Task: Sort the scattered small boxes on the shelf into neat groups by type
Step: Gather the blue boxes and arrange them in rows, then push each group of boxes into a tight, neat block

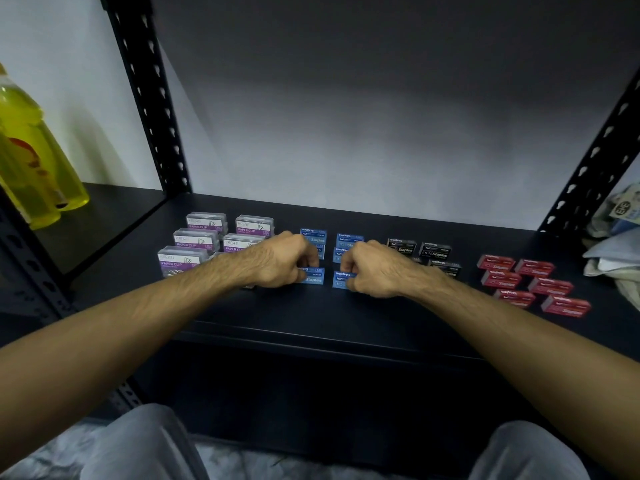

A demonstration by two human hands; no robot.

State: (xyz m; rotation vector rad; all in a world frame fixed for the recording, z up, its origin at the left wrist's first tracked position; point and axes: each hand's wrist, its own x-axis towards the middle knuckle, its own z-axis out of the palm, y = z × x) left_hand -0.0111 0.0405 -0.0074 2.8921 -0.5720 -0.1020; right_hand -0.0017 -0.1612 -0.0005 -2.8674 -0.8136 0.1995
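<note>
In the head view, the left hand [277, 259] has its fingers curled tight, pinching the near-left small blue cardboard staples box [312, 276] on the black metal shelf [346, 317]. The right hand [375, 268], equally curled, grips the neighbouring blue staples box [341, 279] just beside it. Behind the knuckles stand more blue boxes [349, 239]. Left of the fingers sit clear purple-labelled paper clip boxes [206, 221]; right, black staples boxes [434, 251], then red staples boxes [550, 285].

Four groups of boxes in a row on my shelf [346, 320]

From left: paper clip boxes [197, 242], then staples boxes [349, 239] under my left hand [277, 261] and right hand [375, 270], a third group [434, 251], a fourth group [533, 284]; bottles [31, 154] far left, cloth [613, 258] far right
</note>
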